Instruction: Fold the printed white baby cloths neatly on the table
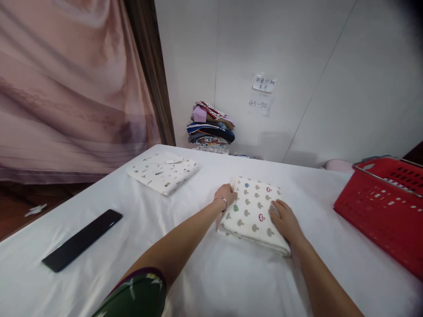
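Observation:
A folded white cloth (253,207) with grey mushroom prints and a few red, green and blue ones lies on the white-covered table in the head view. My left hand (225,193), with a bracelet at the wrist, is closed on its left edge near the far corner. On the opposite side, my right hand (284,219) grips the right edge, its thumb and fingertips over the top. Fingers tucked under or behind the cloth are hidden. Farther left lies another folded white cloth (163,171) with small dark and green prints, apart from both hands.
A long black flat object (82,240) lies on the table's left side. A red basket (380,207) with a metal handle stands at the right edge. Beyond the far edge, a pile of folded fabrics (211,127) rises against the wall. A pink curtain (72,88) hangs at left.

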The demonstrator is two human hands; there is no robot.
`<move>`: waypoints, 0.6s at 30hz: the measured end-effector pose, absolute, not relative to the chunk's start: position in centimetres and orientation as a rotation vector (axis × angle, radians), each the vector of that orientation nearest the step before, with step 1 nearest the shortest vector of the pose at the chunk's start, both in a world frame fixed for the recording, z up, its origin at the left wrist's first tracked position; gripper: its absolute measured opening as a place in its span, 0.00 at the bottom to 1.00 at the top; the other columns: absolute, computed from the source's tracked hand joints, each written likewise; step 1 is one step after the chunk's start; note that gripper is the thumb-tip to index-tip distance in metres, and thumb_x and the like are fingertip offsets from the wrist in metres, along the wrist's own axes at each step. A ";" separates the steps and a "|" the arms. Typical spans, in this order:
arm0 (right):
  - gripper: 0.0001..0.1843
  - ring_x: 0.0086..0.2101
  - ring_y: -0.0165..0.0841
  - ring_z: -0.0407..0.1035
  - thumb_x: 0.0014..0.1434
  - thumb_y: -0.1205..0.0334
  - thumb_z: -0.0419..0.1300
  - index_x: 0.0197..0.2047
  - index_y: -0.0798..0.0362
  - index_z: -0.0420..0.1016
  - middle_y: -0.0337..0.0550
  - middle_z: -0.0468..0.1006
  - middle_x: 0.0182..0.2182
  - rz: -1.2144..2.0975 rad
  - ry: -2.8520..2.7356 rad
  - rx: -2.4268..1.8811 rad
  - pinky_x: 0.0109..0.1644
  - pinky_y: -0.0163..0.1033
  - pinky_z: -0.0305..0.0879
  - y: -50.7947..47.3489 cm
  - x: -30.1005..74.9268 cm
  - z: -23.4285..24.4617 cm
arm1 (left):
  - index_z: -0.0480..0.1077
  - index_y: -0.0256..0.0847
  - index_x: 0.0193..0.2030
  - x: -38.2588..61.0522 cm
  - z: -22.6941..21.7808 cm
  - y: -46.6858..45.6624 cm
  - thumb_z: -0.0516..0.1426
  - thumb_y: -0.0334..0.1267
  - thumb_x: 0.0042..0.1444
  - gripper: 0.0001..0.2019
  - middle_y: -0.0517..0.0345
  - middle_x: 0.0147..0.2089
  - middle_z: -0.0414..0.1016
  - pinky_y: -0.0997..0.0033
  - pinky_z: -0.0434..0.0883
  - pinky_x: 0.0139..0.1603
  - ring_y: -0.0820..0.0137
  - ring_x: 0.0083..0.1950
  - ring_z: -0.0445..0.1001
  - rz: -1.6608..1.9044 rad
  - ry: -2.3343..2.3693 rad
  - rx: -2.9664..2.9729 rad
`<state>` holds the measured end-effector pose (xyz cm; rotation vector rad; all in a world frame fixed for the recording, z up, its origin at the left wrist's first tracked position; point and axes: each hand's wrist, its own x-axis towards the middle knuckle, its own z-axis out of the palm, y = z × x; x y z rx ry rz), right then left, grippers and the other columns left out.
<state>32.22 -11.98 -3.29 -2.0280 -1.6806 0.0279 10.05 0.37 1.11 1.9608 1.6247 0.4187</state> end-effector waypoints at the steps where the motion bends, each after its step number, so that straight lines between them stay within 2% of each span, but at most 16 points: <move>1: 0.27 0.54 0.41 0.57 0.56 0.52 0.46 0.53 0.58 0.67 0.52 0.63 0.55 0.028 -1.681 -2.029 0.57 0.46 0.55 -12.0 32.2 -3.3 | 0.67 0.43 0.32 10.0 1.2 0.4 0.54 0.40 0.47 0.06 0.57 0.40 0.73 0.73 0.65 0.35 0.68 0.39 0.71 0.424 1.621 1.964; 8: 0.27 0.55 0.41 0.56 0.56 0.52 0.45 0.53 0.59 0.67 0.53 0.62 0.55 0.040 -1.687 -2.045 0.58 0.45 0.53 -12.0 32.2 -3.2 | 0.68 0.42 0.32 9.5 0.6 0.4 0.53 0.41 0.49 0.07 0.56 0.36 0.75 0.72 0.66 0.33 0.67 0.36 0.72 0.384 1.653 1.891; 15: 0.27 0.55 0.41 0.56 0.56 0.52 0.46 0.53 0.58 0.67 0.52 0.62 0.55 0.034 -1.683 -2.040 0.57 0.45 0.54 -12.0 32.2 -3.3 | 0.69 0.44 0.33 9.9 0.5 1.0 0.54 0.52 0.48 0.14 0.56 0.37 0.75 0.73 0.66 0.31 0.67 0.35 0.73 0.374 1.643 1.876; 18: 0.27 0.55 0.41 0.56 0.56 0.52 0.46 0.53 0.58 0.67 0.52 0.63 0.55 0.038 -1.674 -2.045 0.57 0.45 0.55 -12.1 32.0 -3.3 | 0.69 0.43 0.32 10.7 0.7 1.6 0.54 0.51 0.48 0.14 0.56 0.38 0.75 0.73 0.67 0.31 0.68 0.34 0.73 0.349 1.632 1.901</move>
